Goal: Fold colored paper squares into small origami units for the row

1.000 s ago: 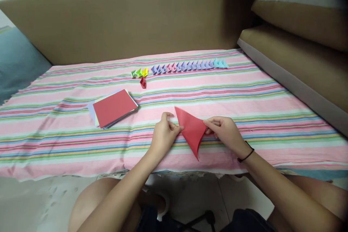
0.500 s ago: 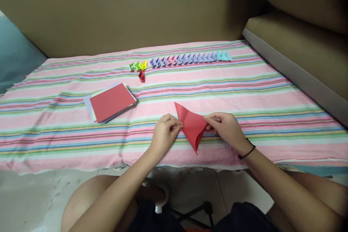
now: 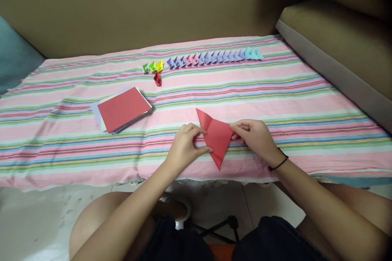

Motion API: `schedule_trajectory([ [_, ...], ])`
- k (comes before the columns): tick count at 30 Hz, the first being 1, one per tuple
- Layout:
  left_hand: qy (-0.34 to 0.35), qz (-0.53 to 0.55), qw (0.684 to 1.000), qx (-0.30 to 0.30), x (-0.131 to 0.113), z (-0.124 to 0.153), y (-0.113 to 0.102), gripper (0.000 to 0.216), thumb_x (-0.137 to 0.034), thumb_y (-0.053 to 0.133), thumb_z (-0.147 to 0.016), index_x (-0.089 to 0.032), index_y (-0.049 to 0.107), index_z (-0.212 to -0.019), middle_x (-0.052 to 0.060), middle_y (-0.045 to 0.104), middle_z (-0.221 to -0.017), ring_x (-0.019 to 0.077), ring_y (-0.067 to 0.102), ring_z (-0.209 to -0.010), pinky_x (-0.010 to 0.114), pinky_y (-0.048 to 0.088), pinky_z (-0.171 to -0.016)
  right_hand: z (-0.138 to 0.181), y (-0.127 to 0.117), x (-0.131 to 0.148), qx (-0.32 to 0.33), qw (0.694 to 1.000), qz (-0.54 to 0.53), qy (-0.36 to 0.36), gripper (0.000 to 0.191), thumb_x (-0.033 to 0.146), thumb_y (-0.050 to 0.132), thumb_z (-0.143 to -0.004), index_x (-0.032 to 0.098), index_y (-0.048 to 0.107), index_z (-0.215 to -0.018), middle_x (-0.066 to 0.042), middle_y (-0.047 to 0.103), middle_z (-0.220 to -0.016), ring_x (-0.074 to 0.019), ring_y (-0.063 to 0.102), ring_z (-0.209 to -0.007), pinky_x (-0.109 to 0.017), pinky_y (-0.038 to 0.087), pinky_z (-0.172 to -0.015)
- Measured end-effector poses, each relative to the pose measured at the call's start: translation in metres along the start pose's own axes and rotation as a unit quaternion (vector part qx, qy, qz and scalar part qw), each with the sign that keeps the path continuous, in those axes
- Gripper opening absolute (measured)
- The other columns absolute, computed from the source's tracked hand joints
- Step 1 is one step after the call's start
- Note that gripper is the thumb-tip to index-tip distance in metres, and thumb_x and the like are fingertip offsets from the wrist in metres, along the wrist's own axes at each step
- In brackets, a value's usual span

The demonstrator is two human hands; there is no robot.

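A red paper folded into a triangle (image 3: 218,136) lies near the front edge of the striped cloth (image 3: 275,89). My left hand (image 3: 183,147) pinches its left edge, thumb and fingers closed on the paper. My right hand (image 3: 255,138) grips its right corner with closed fingers; a black band circles that wrist. The triangle's point aims toward me.
A stack of coloured paper squares (image 3: 122,109) with a red sheet on top lies to the left. A row of small folded paper boats (image 3: 214,57) in purple, pink and blue runs along the back, with green and yellow ones (image 3: 152,66) and a red one (image 3: 157,78). Sofa cushions (image 3: 333,45) rise at right.
The camera has tilted down a little. My left hand has shifted its pinch lower along the triangle's left edge, and a fold line now shows near the upper corner.
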State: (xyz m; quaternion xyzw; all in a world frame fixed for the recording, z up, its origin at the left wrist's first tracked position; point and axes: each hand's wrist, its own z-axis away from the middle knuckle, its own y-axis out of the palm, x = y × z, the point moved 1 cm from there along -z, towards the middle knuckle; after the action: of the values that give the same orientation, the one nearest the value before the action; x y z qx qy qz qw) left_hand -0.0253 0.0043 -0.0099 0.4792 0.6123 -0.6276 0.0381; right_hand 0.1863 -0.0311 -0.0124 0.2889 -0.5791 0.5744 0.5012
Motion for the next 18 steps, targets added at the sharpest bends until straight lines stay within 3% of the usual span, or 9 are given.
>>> schedule_trajectory([
  [11,-0.005,-0.099,0.994,0.056,-0.013,0.01,0.001,0.085,-0.055,0.082,-0.048,-0.021,0.049,-0.118,0.008,0.053,-0.113,0.0287,0.047,-0.103,0.041,0.037,-0.086,-0.001,-0.001,-0.003,-0.006,1.0,0.013,-0.004,0.022,0.033,0.06,-0.08,0.013,0.07,-0.077,-0.007,0.069,-0.063,-0.0164,0.066,-0.059,-0.02,0.045,-0.045],
  [18,-0.008,-0.112,0.991,0.077,-0.017,0.017,0.001,0.096,-0.054,0.084,-0.045,-0.019,0.046,-0.126,0.013,0.049,-0.121,0.0325,0.043,-0.113,0.046,0.035,-0.091,0.0,-0.001,-0.002,-0.008,1.0,-0.001,-0.009,0.021,0.032,0.061,-0.079,0.013,0.069,-0.075,-0.005,0.068,-0.06,-0.0138,0.064,-0.055,-0.018,0.044,-0.044],
])
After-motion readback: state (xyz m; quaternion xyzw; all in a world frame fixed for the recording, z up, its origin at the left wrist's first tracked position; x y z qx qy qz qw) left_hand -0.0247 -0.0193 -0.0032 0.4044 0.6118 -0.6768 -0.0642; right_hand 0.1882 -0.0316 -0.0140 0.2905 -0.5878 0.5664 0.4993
